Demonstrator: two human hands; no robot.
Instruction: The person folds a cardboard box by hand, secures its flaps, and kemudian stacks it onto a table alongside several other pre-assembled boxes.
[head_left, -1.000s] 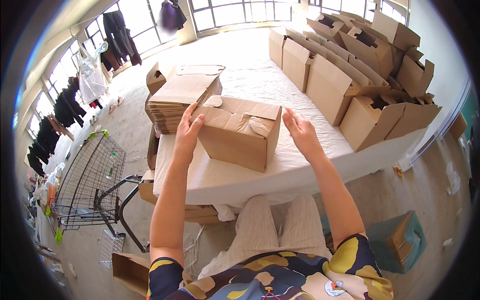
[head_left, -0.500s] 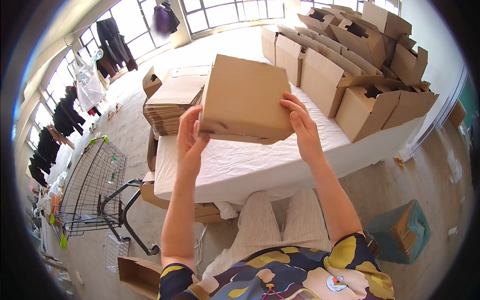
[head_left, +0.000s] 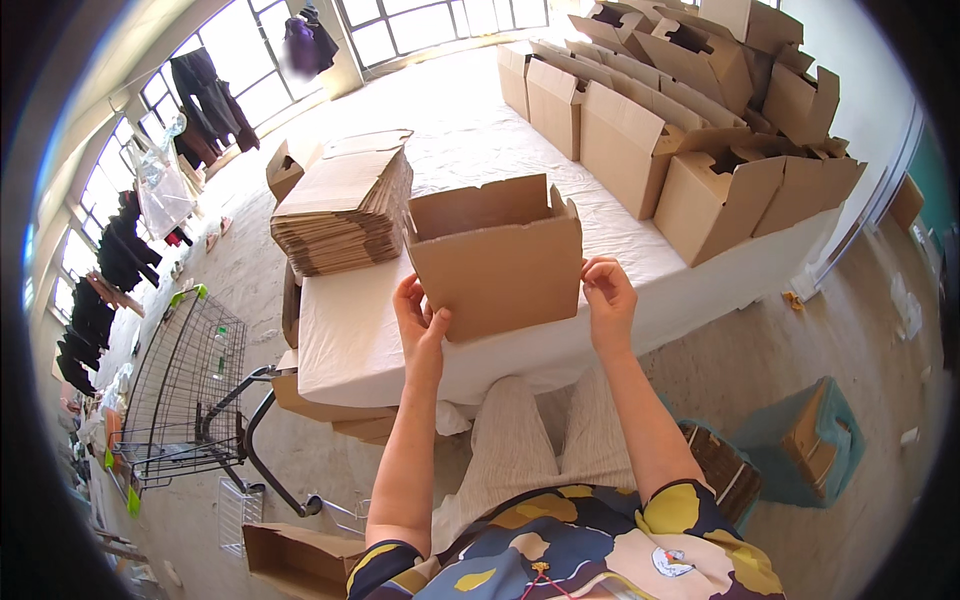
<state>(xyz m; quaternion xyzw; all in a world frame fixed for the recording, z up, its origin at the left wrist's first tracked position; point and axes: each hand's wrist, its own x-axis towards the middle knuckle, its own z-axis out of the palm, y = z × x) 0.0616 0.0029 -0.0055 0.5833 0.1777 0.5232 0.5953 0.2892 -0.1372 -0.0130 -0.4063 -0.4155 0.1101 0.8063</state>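
Note:
A brown cardboard box (head_left: 500, 280) stands with its open top up at the front edge of the white-covered table (head_left: 460, 365). My left hand (head_left: 422, 330) grips its lower left side, thumb on the near face and fingers round the corner. At the right edge, my right hand (head_left: 608, 302) has its fingers bent and pinched against the box. The inside of the far wall shows over the near one; the box's bottom is hidden. Left of it lies a stack of flattened cardboard boxes (head_left: 340, 205).
Open cardboard boxes (head_left: 625, 150) stand in rows along the table's right side, others piled behind. A black wire cart (head_left: 180, 390) is on the floor at left. An open carton (head_left: 300, 560) lies below it. A blue-wrapped carton (head_left: 800, 440) sits on the floor at right.
The box has come down from above the table to its front edge and turned, so its open top now shows. Both hands moved down with it.

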